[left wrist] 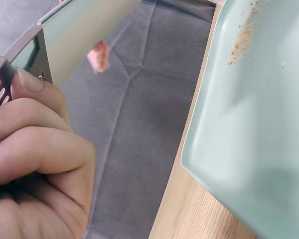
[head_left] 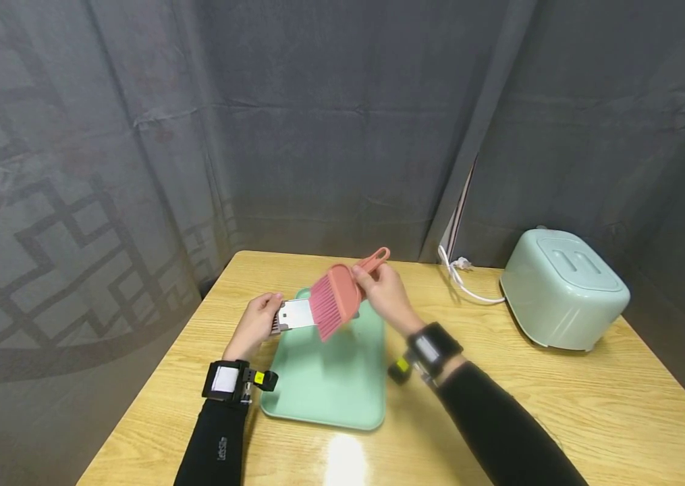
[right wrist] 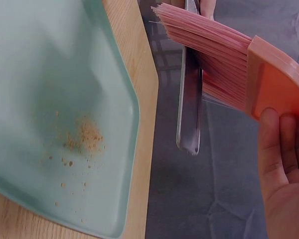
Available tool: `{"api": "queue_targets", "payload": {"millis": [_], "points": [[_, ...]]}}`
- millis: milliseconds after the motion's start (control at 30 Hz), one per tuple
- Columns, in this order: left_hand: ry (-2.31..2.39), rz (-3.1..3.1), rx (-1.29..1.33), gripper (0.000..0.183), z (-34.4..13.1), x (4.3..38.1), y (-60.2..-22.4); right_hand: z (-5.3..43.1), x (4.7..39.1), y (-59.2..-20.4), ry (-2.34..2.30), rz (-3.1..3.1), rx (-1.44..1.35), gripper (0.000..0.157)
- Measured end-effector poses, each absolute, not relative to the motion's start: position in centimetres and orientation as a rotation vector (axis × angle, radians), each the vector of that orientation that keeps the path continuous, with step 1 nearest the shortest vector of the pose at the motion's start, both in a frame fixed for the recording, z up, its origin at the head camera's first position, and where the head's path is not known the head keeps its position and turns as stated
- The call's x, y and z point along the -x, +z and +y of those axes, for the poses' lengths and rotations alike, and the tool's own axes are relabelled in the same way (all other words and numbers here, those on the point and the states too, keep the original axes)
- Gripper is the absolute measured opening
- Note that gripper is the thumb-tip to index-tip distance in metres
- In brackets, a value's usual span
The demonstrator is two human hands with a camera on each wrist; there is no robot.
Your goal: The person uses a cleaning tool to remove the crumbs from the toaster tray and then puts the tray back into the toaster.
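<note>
Above one tray (head_left: 330,385), one brush (head_left: 343,291) touches one panel (head_left: 296,314).

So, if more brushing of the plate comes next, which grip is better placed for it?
Probably the right grip: it holds the brush, with the bristles at the plate. The left grip is occupied, holding the plate by its end.

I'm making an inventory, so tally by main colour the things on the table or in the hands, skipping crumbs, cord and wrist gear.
Pale green: 2 (tray, toaster)
Pink: 1 (brush)
Silver: 1 (flat metal piece)
Total: 4
</note>
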State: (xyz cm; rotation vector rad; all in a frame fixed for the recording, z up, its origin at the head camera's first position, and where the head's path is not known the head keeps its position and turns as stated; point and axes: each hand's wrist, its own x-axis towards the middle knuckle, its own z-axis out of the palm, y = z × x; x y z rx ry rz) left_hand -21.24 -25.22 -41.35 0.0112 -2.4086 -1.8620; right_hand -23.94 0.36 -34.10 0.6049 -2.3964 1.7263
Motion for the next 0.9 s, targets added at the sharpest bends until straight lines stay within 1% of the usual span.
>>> {"api": "queue_targets", "payload": {"millis": [133,400,900], "points": [[-1.874,-2.409,-0.017,0.040,-25.2,21.2,-41.3,0.9,24.7,-34.8,1.686,-2.396,-0.560,0.032],[-1.909,-2.403,-0.021,0.041,-25.3,21.1,-41.2,2.0,25.1,-35.0,1.660,-2.387,-0.488,0.033],[-1.886,-2.432,-0.020,0.045,-25.5,21.2,-41.4,4.2,25.6,-35.2,1.631,-2.362,-0.395,0.032]]}}
